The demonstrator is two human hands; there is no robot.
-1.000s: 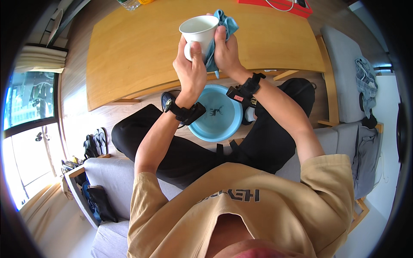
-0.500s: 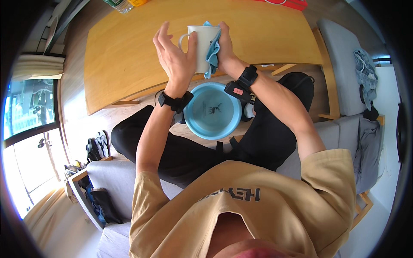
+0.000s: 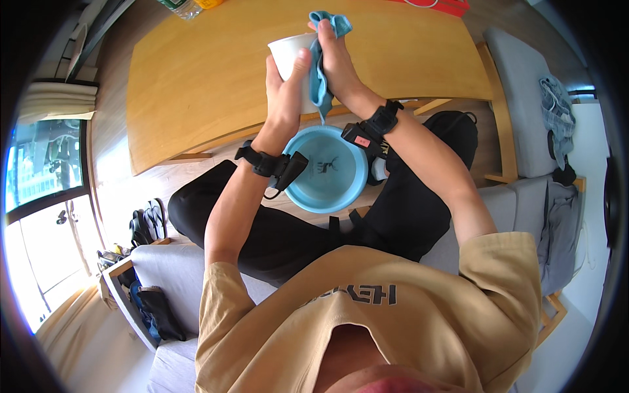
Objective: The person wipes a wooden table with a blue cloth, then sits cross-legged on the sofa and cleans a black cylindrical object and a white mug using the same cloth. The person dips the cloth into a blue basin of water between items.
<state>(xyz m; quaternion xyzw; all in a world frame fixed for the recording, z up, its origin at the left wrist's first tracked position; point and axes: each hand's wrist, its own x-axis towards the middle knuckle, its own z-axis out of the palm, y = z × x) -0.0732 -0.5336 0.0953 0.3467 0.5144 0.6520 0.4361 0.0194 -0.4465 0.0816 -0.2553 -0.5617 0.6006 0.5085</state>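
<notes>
A white mug [image 3: 288, 54] is held up over the near edge of the wooden table, tilted a little to the left. My left hand [image 3: 283, 95] wraps round its lower left side, thumb across the front. The mug's handle does not show. In my right hand [image 3: 336, 65] a blue cloth [image 3: 319, 82] is gripped, its top bunched by the thumb and its length hanging along the mug's right side. Below both hands, between my knees, stands a light blue basin [image 3: 325, 170] with a dark figure on its bottom; it seems to hold water.
The wooden table [image 3: 196, 85] spans the space ahead. At its far edge are a plastic bottle [image 3: 185, 8] and a red box [image 3: 445, 6]. Grey sofa cushions [image 3: 171, 275] lie around me. Slippers [image 3: 156, 219] rest on the floor at left.
The mug has turned so its handle is hidden, and it leans left. My left fingers have closed round it. My right hand and the cloth have risen toward its rim.
</notes>
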